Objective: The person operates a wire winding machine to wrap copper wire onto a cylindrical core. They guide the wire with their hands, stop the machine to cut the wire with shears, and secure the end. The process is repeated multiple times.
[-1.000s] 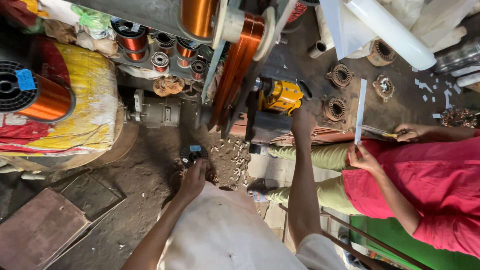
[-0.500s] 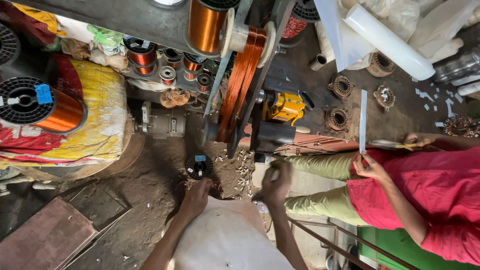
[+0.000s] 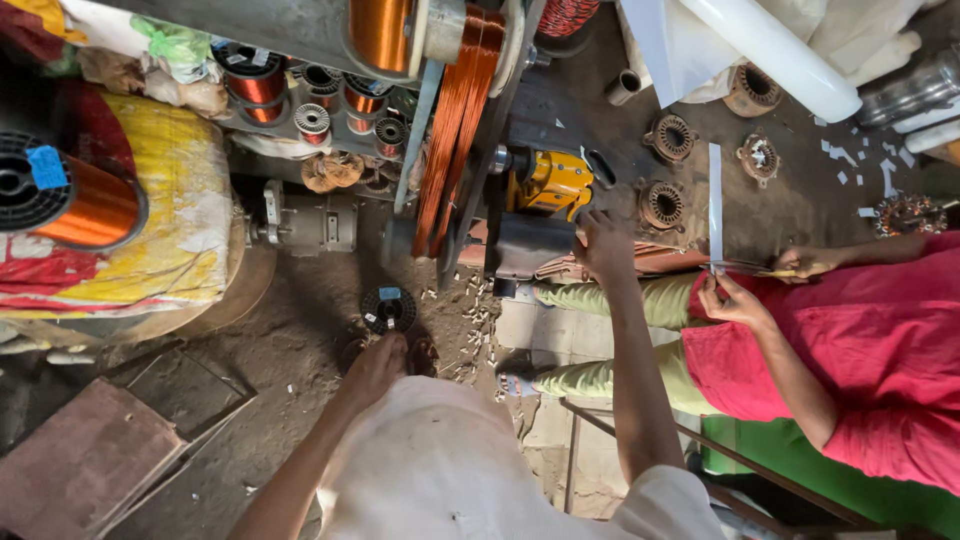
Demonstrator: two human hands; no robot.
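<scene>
On the floor: left hand by black spool, grip unclear | right hand outstretched, grip unclear

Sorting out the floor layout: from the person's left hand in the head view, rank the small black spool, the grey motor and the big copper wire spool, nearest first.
From the left hand:
1. Small black spool, just above it.
2. Grey motor, farther up-left.
3. Big copper wire spool, far left edge.

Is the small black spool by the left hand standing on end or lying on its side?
On end: the small black spool shows its round flange face up on the ground, just beyond the left hand.
</scene>
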